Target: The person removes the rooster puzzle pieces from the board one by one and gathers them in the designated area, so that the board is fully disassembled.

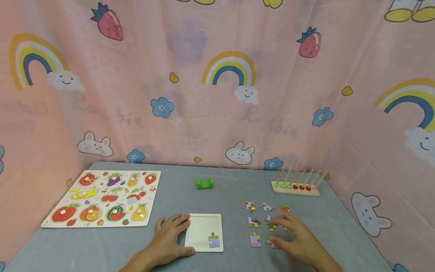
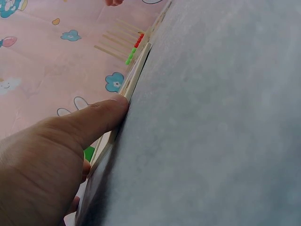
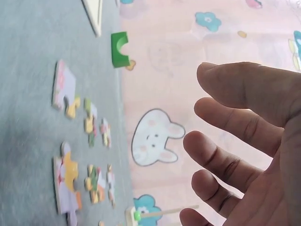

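A square wooden puzzle tray (image 1: 200, 230) lies on the table, with a purple and green jigsaw piece (image 1: 213, 241) in its lower right corner. My left hand (image 1: 168, 238) rests along its left side, fingers spread, the fingertips at the upper left and the thumb at the lower left corner. In the left wrist view, the thumb (image 2: 101, 115) presses against the tray's edge. Holding nothing, my right hand (image 1: 300, 240) hovers over the loose jigsaw pieces with thumb and fingers apart. It partly hides a bottom-row piece (image 1: 273, 243). In the right wrist view, a yellow and purple piece (image 3: 67, 181) lies beyond the fingers.
Several more jigsaw pieces, including a lower-left one (image 1: 255, 240), lie in rows right of the tray. A fruit peg board (image 1: 98, 223) lies at left. Behind stand a green curved block (image 1: 205, 184) and a wooden peg rack with beads (image 1: 295, 190). A pink curtain surrounds the table.
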Demonstrator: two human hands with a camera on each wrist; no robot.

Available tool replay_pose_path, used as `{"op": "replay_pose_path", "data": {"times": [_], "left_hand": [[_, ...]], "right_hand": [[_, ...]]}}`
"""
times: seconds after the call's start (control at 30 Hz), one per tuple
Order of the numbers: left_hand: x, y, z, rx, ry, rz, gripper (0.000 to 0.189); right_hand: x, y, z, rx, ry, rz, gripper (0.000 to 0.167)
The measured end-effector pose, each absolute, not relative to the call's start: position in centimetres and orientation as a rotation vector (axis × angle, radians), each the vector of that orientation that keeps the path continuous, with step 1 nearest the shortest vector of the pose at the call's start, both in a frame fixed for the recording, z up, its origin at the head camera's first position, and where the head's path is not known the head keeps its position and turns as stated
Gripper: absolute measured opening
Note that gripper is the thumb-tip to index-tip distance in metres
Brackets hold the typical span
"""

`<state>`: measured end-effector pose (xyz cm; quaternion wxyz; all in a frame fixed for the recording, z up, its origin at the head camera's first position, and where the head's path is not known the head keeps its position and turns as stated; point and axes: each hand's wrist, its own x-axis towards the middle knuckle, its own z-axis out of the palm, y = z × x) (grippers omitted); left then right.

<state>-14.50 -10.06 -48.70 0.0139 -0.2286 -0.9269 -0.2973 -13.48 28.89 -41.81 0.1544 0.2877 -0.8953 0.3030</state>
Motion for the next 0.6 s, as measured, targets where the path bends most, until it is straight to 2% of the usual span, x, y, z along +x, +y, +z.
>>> {"op": "replay_pose_path", "data": {"times": [0.27,0.6], "left_hand": [[-14.4,-10.0,-48.6,-0.721,-2.868,-0.922,0.087],[-14.4,-10.0,-48.7,-0.717,-2.862,-0.902,0.086]], "right_hand": [[-13.7,27.5,-41.3,0.926,-2.476,0.864,0.043],[-13.6,24.9,-40.2,0.961,-2.486,0.972,0.038]]}}
